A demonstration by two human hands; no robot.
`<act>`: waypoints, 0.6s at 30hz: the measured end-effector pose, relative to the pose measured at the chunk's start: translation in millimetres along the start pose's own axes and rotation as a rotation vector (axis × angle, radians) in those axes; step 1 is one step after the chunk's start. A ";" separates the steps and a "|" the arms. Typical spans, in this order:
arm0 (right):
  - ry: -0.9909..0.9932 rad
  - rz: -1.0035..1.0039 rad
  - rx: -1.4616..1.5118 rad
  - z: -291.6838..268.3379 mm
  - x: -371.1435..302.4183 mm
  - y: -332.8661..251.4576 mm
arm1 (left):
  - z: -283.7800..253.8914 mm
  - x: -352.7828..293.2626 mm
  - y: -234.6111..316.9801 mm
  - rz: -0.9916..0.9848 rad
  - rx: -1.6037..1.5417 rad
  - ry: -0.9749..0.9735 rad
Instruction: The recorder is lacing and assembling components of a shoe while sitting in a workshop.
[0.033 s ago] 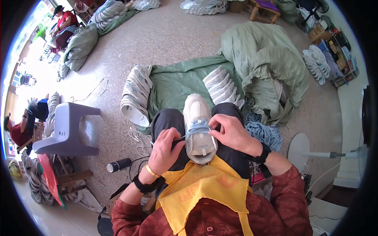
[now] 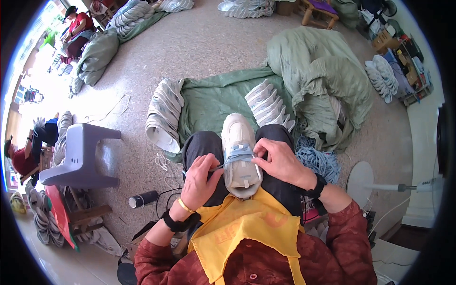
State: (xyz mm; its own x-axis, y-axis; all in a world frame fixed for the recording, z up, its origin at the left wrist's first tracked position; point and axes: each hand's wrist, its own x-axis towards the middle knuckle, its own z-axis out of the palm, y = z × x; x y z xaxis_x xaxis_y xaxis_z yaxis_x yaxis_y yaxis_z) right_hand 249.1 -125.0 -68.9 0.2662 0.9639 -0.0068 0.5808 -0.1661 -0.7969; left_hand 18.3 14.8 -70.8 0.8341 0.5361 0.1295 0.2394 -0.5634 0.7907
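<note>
Between my knees stands a cream-white sneaker, its toe pointing away from me. A light blue shoelace crosses its upper part and runs out to both sides. On the left of the shoe, my left hand pinches one stretch of the lace between thumb and fingers. My right hand is closed on the lace at the shoe's right edge, thumb and fingertips close to the tongue. A yellow apron covers my lap behind the heel.
Nested shoe uppers and another row of uppers lie on a green cloth. A bundle of blue laces is right of my knee, beside a large green sack. A grey plastic chair stands left; two people sit beyond.
</note>
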 end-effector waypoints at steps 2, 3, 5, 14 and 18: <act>0.018 -0.009 0.004 5.1 -4.9 8.7 | -0.3 -0.4 -0.4 -0.214 -0.193 -0.039; 0.013 0.033 0.075 4.9 -6.9 9.8 | -2.6 -0.8 1.3 -0.214 -0.197 -0.041; 0.008 0.078 0.145 2.9 -7.7 8.8 | -12.2 -3.0 9.2 -0.171 -0.172 -0.094; 0.090 -0.249 -0.108 11.0 11.4 -2.5 | -13.0 -13.8 21.8 0.110 0.053 -0.041; 0.110 -0.321 -0.324 14.5 12.9 -6.5 | -7.4 -16.8 15.5 0.157 0.019 0.008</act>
State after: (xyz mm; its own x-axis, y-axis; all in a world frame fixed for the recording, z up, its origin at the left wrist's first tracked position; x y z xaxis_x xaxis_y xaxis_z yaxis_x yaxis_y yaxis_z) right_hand 237.6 -108.5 -72.5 0.1032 0.9524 0.2869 0.8527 0.0638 -0.5184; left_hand 4.3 1.7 -56.3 0.8583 0.4450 0.2555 0.1156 -0.6528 0.7486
